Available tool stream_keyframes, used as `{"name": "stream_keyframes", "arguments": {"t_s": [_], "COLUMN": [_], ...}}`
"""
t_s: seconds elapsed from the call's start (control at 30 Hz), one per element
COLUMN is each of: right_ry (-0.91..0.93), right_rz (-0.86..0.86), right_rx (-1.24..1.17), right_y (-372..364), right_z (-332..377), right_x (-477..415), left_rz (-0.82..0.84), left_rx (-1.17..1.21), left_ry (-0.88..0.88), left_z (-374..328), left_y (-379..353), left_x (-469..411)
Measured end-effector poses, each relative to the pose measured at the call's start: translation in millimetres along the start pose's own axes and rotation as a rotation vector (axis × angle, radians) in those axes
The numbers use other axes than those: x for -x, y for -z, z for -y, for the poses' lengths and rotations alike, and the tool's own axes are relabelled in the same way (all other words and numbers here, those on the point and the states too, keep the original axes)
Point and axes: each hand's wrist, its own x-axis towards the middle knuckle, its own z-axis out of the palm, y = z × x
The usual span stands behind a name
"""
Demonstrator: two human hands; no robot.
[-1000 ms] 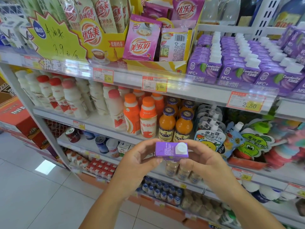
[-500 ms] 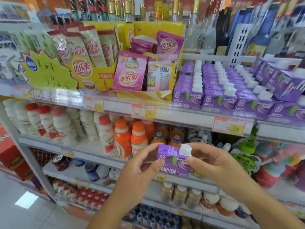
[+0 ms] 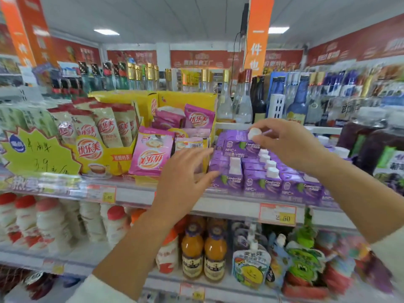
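A small purple juice carton (image 3: 237, 142) with a white cap sits up on top of the rows of identical purple cartons (image 3: 260, 180) on the upper shelf. My right hand (image 3: 290, 144) pinches it at the white cap with thumb and fingertips. My left hand (image 3: 185, 182) reaches out beside the row's left end, fingers straight and spread, holding nothing; its fingertips are near the front-left carton.
Pink and yellow milk tea packets (image 3: 150, 154) fill yellow display boxes left of the cartons. A price rail (image 3: 277, 214) fronts the shelf. Below stand orange juice bottles (image 3: 203, 254), white yoghurt bottles (image 3: 50, 224) and spouted pouches (image 3: 251, 265). Glass bottles (image 3: 242, 101) stand behind.
Both hands rose from chest height to the upper shelf with the carton. My left hand let go and opened; my right hand now holds the carton by its cap above the stacked rows.
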Motion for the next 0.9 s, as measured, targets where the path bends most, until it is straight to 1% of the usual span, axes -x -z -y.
{"name": "stream_keyframes", "arguments": {"t_s": [0.07,0.13,0.37,0.53,0.73,0.9], "right_ry": [-0.018,-0.036,-0.091,-0.127,-0.156,-0.117], "right_rz": [-0.04,-0.071,-0.03,0.078,0.209,0.35], "right_rx": [0.047,0.046,-0.006,0.113,0.125,0.333], "right_y": [-5.6,-14.4,-41.8,-40.9,-44.4,-43.9], "right_z": [-8.1,-16.7,-34.4,-40.1,-51.8,-48.3], "right_x": [-24.6,-45.8,-86.7,-97.1,-105.5,-109.7], "left_rz": [0.01,0.009,-0.023,-0.02,-0.035,-0.036], "left_rx": [-0.073,-0.063,-0.048,-0.044,-0.036,-0.014], "left_ry": [-0.062,-0.08,-0.042,-0.049,-0.046,-0.041], "left_z": [15.4,23.0,27.9,29.4,29.5,29.7], "left_y": [-9.7,-16.3,-22.4,-22.3,-23.6,-22.6], "left_x": [1.6,5.8,10.2,11.1,10.6,9.8]}}
